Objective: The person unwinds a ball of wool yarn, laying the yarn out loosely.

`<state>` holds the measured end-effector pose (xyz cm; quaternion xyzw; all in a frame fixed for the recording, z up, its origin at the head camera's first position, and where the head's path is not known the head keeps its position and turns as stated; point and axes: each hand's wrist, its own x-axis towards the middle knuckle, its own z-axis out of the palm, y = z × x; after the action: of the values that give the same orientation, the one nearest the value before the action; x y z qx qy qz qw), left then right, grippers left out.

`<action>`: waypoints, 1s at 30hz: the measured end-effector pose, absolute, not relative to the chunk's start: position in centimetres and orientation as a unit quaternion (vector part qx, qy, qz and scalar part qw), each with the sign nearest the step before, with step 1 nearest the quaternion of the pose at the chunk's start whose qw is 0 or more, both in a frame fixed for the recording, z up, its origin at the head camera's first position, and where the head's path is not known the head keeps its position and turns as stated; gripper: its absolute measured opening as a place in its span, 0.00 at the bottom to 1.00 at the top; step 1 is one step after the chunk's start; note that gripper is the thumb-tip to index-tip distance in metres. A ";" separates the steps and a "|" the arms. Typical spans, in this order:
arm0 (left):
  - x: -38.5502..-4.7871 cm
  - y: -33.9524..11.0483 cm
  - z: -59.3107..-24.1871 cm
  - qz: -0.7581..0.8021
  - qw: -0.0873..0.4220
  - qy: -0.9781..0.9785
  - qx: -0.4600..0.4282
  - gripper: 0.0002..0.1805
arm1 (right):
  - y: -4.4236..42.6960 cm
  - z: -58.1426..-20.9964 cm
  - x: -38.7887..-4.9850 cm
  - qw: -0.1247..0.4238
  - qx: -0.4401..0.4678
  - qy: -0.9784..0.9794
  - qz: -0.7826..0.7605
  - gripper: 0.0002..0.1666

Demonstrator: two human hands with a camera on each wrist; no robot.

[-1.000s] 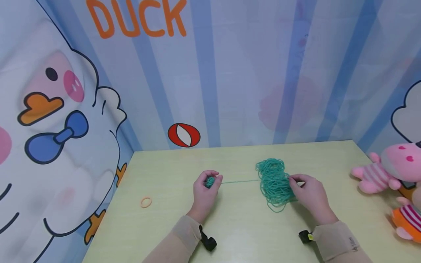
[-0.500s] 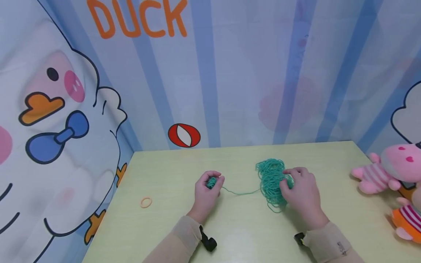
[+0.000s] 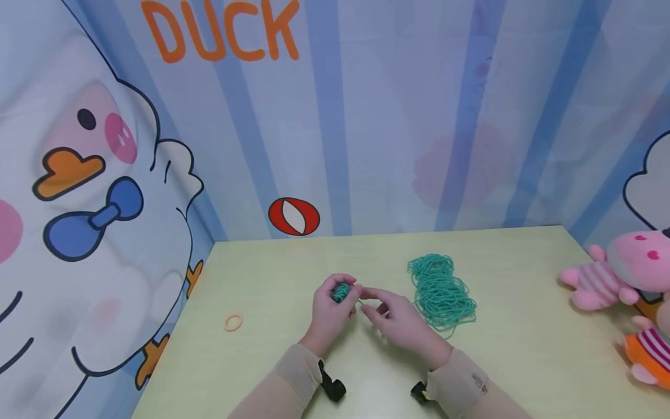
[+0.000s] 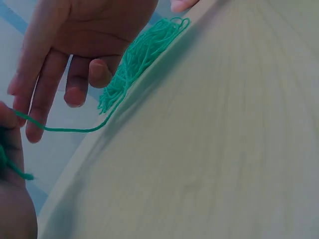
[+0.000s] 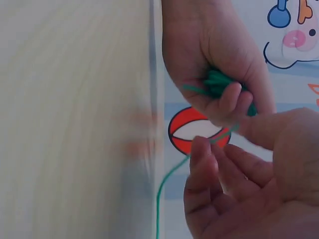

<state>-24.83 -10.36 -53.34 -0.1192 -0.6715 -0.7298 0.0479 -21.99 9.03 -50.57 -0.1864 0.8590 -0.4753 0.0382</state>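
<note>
My left hand (image 3: 328,311) holds a small wound ball of green yarn (image 3: 341,292) in its curled fingers. In the right wrist view a short tail pokes out of that yarn ball (image 5: 219,83). Right beside it, my right hand (image 3: 405,326) reaches up to the left thumb, forefinger and thumb apart around the strand. A yarn strand (image 4: 70,130) passes the right hand's loosely bent fingers in the left wrist view. It leads to a loose heap of green yarn (image 3: 442,294) lying on the table to the right. No firm pinch by the right hand shows.
An orange ring (image 3: 233,322) lies on the pale table (image 3: 262,361) to the left. Pink and orange plush toys (image 3: 602,279) sit at the right edge. A printed blue curtain (image 3: 377,116) hangs behind the table.
My right hand has left the yarn heap and come leftward to my left hand. The strand, taut a second ago, went slack. My left hand keeps its hold on the ball, nearly still.
</note>
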 end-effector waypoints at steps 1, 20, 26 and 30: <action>-24.8 -10.3 -53.4 -0.731 0.047 -0.671 -0.120 0.20 | 8.7 -50.6 -22.1 0.036 -0.183 0.861 -0.473 0.24; -24.7 -10.3 -53.2 -0.718 0.078 -0.686 -0.090 0.12 | 14.2 -49.1 -21.7 0.010 -0.165 0.902 -0.399 0.11; -24.7 -10.4 -53.2 -0.714 0.085 -0.688 -0.097 0.12 | 17.9 -48.5 -21.5 -0.043 -0.122 0.911 -0.391 0.09; -24.8 -10.5 -53.3 -0.711 0.089 -0.691 -0.100 0.10 | 20.1 -48.3 -21.7 -0.058 -0.075 0.915 -0.392 0.12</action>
<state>-24.79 -10.50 -53.28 -0.1000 -0.6906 -0.7108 0.0885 -21.70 20.12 -48.27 -0.0748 0.9153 -0.3916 -0.0576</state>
